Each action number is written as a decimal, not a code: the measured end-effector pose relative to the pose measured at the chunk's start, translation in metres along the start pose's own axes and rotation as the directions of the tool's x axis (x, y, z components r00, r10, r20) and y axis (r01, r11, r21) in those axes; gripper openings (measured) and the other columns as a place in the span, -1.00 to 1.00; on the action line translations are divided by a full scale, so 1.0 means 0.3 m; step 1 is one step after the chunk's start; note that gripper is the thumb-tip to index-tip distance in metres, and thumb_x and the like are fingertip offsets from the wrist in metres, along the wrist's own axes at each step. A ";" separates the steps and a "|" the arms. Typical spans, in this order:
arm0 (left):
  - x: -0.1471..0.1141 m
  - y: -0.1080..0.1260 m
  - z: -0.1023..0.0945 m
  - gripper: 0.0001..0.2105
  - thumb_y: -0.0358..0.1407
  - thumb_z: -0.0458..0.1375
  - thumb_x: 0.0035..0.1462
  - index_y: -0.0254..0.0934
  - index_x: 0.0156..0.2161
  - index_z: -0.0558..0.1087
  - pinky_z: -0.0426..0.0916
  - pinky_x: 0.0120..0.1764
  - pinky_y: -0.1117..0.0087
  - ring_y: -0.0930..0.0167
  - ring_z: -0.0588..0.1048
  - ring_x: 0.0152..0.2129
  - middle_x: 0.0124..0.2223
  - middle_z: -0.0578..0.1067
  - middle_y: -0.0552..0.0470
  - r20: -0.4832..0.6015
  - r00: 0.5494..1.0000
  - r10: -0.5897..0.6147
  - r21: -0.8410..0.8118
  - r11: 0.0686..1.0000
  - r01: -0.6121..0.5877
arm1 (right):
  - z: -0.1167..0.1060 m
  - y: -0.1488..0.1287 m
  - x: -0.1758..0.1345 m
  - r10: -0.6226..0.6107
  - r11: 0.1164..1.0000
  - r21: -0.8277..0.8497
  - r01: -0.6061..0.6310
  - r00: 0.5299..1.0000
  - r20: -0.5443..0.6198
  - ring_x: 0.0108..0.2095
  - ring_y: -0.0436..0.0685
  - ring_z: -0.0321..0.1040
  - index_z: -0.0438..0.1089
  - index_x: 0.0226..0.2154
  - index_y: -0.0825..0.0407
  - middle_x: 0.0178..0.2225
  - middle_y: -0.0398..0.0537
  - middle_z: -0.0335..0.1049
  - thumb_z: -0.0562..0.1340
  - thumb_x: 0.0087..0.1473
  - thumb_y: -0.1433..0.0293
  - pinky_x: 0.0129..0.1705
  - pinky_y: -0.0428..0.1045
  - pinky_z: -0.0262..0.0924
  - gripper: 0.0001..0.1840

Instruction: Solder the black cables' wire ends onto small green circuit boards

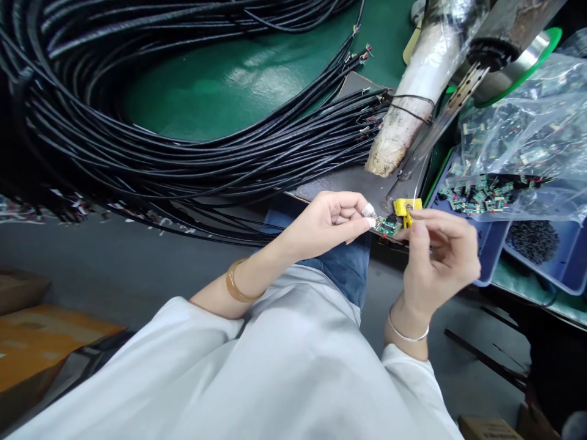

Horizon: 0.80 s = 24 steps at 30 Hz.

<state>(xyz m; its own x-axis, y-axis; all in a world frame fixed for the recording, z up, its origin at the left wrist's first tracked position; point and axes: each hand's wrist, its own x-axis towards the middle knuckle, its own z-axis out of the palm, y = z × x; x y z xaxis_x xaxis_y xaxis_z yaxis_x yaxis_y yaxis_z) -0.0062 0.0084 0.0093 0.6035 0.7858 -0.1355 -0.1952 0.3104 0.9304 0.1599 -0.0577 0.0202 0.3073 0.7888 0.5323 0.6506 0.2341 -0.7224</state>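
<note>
My left hand (332, 219), with white coverings on its thumb and a fingertip, is closed in a pinch on a small green circuit board (387, 227) with a black part on top. Beside the board's right end, my right hand (435, 250) has thumb and forefinger brought together at a yellow block (407, 206). What lies between those fingertips is too small to tell. A thin pale wire (418, 177) runs down to the yellow block by the forefinger. Just above, the soldering iron (415, 160) slants down, its tip near the block.
A large bundle of black cables (220, 156) with stripped ends covers the left and back. A whitish wrapped tube (403, 116) leans in overhead. At right are a spool (518, 70), blue bins (568, 260), bagged circuit boards (527, 134) and small black parts (534, 240).
</note>
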 end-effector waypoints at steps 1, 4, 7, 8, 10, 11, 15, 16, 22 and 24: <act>-0.003 -0.001 -0.001 -0.83 -0.29 0.28 0.09 -0.34 -0.35 0.39 0.15 -0.56 0.56 0.59 0.28 -0.65 -0.58 0.34 0.17 0.011 1.000 -0.008 -0.001 1.000 0.008 | -0.009 -0.009 0.001 -0.082 0.995 -0.052 0.081 0.996 -0.031 -0.34 0.05 0.48 0.47 -0.31 -0.05 -0.36 -0.16 0.49 0.33 0.13 0.47 -0.34 -0.01 0.43 -0.91; -0.010 -0.005 0.001 -0.81 -0.26 0.29 0.10 -0.34 -0.35 0.39 0.21 -0.53 0.55 0.57 0.34 -0.63 -0.57 0.40 0.12 0.025 1.000 0.001 0.010 1.000 -0.002 | -0.024 -0.031 -0.002 -0.237 0.954 -0.190 0.234 0.971 0.005 -0.40 0.01 0.39 0.54 -0.28 -0.11 -0.42 -0.19 0.43 0.38 0.08 0.51 -0.37 -0.05 0.34 -0.82; -0.017 -0.012 0.003 -0.80 -0.25 0.25 0.15 -0.33 -0.37 0.37 0.17 -0.54 0.57 0.58 0.32 -0.63 -0.57 0.41 0.12 0.012 1.000 0.021 0.007 1.000 -0.021 | -0.022 -0.036 -0.007 -0.176 0.956 -0.209 0.204 0.973 0.147 -0.42 -0.01 0.38 0.55 -0.21 -0.10 -0.40 -0.18 0.44 0.32 0.15 0.50 -0.38 -0.07 0.32 -0.81; -0.020 -0.016 0.002 -0.80 -0.25 0.23 0.18 -0.32 -0.38 0.36 0.15 -0.55 0.58 0.59 0.30 -0.65 -0.58 0.40 0.13 0.005 1.000 0.023 -0.003 1.000 -0.023 | -0.020 -0.035 -0.007 -0.138 0.965 -0.194 0.179 0.968 0.208 -0.41 -0.01 0.39 0.54 -0.21 -0.09 -0.39 -0.18 0.45 0.30 0.17 0.49 -0.37 -0.07 0.33 -0.83; -0.027 -0.023 0.001 -0.81 -0.25 0.20 0.20 -0.31 -0.37 0.34 0.11 -0.58 0.58 0.61 0.25 -0.68 -0.61 0.37 0.16 0.007 1.000 0.014 -0.032 0.999 -0.014 | -0.020 -0.033 -0.006 -0.086 0.979 -0.153 0.133 0.956 0.279 -0.41 -0.01 0.39 0.55 -0.23 -0.06 -0.39 -0.17 0.46 0.28 0.19 0.47 -0.36 -0.06 0.34 -0.86; -0.030 -0.027 -0.001 -0.81 -0.26 0.19 0.20 -0.31 -0.37 0.34 0.09 -0.58 0.58 0.62 0.23 -0.69 -0.62 0.36 0.17 0.025 1.000 0.005 -0.046 0.999 -0.004 | -0.023 -0.032 -0.005 -0.082 0.983 -0.137 0.123 0.958 0.274 -0.41 -0.01 0.39 0.55 -0.24 -0.06 -0.40 -0.17 0.46 0.29 0.19 0.47 -0.37 -0.06 0.34 -0.87; -0.036 -0.032 -0.003 -0.84 -0.30 0.23 0.14 -0.31 -0.37 0.33 0.08 -0.57 0.57 0.61 0.22 -0.68 -0.62 0.30 0.20 0.099 0.995 -0.016 -0.062 0.998 0.022 | -0.041 -0.042 -0.003 -0.195 0.965 -0.145 0.217 0.969 0.151 -0.41 -0.03 0.37 0.56 -0.21 -0.11 -0.40 -0.19 0.43 0.34 0.13 0.51 -0.38 -0.08 0.30 -0.79; -0.035 -0.031 -0.003 -0.84 -0.31 0.24 0.13 -0.31 -0.37 0.34 0.08 -0.57 0.56 0.61 0.21 -0.68 -0.62 0.28 0.21 0.103 0.994 -0.022 -0.058 0.998 0.028 | -0.047 -0.045 -0.003 -0.225 0.955 -0.158 0.252 0.959 0.175 -0.41 -0.03 0.37 0.55 -0.20 -0.13 -0.39 -0.19 0.43 0.34 0.13 0.52 -0.37 -0.08 0.29 -0.76; -0.025 -0.025 -0.001 -0.84 -0.34 0.25 0.07 -0.32 -0.41 0.34 -0.01 -0.58 0.57 0.64 0.11 -0.68 -0.60 0.24 0.23 0.124 0.990 -0.060 -0.024 0.998 0.063 | -0.066 -0.033 0.005 -0.270 0.897 -0.211 0.388 0.860 0.433 -0.40 -0.04 0.41 0.52 -0.13 -0.14 -0.36 -0.19 0.43 0.30 0.17 0.49 -0.38 -0.09 0.26 -0.76; -0.022 -0.024 0.000 -0.84 -0.36 0.25 0.04 -0.33 -0.42 0.34 -0.01 -0.57 0.57 0.64 0.11 -0.66 -0.60 0.24 0.22 0.112 0.992 -0.057 -0.013 0.998 0.059 | -0.066 -0.026 0.011 -0.273 0.892 -0.211 0.399 0.849 0.452 -0.40 -0.03 0.42 0.51 -0.15 -0.11 -0.35 -0.19 0.45 0.30 0.18 0.49 -0.37 -0.10 0.27 -0.79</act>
<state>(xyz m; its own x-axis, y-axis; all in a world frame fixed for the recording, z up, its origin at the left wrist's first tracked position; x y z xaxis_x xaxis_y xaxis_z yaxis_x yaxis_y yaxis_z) -0.0089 0.0009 0.0034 0.6964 0.7019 -0.1493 -0.1693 0.3629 0.9163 0.1696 -0.0683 0.0363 -0.2307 0.8631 0.4492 0.8497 0.4036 -0.3393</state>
